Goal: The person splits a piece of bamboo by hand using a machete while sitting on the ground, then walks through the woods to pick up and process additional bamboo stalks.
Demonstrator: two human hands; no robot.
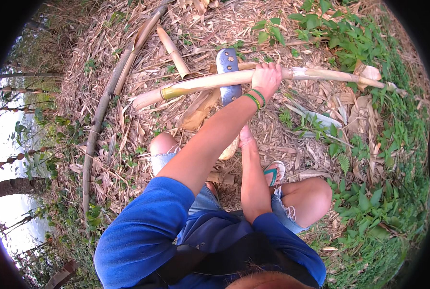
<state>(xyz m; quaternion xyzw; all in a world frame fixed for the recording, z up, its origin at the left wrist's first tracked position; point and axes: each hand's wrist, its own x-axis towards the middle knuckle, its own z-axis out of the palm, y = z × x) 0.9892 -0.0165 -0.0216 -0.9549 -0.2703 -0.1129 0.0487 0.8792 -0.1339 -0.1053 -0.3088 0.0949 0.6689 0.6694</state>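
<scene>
A long pale bamboo shoot [200, 83] lies crosswise above the ground, its thin tip pointing right. My left hand [267, 77], with green bands on the wrist, is closed around the shoot near its middle. My right hand [246, 137] grips the pale handle of a broad-bladed knife [227, 65]. The grey blade stands upright behind the shoot, its tip showing above it. My knees are bent below, in torn denim shorts.
Dry bamboo leaves and husks [142, 130] cover the ground. A cut bamboo piece [174, 50] and a long curved stem [99, 115] lie to the left. Green plants [364, 159] grow on the right. A flip-flop [274, 173] is on my foot.
</scene>
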